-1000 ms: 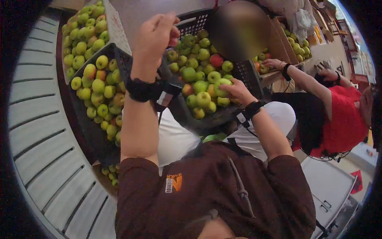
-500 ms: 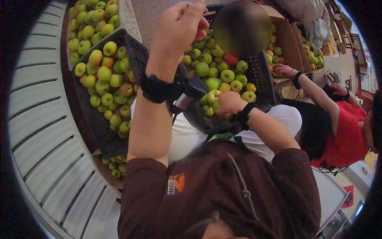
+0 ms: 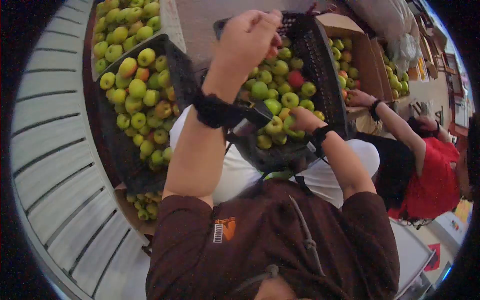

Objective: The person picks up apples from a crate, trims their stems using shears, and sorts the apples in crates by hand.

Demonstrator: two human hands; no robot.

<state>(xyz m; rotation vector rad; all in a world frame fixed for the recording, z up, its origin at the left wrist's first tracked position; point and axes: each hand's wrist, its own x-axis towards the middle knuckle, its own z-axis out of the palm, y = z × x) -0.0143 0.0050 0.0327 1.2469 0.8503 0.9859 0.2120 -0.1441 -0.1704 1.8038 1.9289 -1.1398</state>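
Note:
A black plastic crate (image 3: 325, 75) of mostly green apples (image 3: 290, 100) stands in front of my knees, with one redder apple (image 3: 296, 78) among them. My right hand (image 3: 305, 120) reaches into its near side, fingers curled round a green apple (image 3: 291, 125). Above the crate's left part I hold my left hand (image 3: 252, 37) raised, its fingers bent inward and pinched. What lies inside those fingers, if anything, is hidden. Both my wrists carry black bands, and a small dark device (image 3: 257, 114) sits at the left one.
On the left, another black crate (image 3: 180, 65) holds yellow-green apples, with a pale box (image 3: 172, 25) of apples beyond. Cardboard boxes (image 3: 352, 30) with apples stand at right. A person in red (image 3: 435, 170) has a hand (image 3: 359, 98) at one. White slats (image 3: 55, 125) line the far left.
My right hand has shifted right and a green apple now shows beneath its fingers. My left hand sits a little lower and further right in the picture, still closed.

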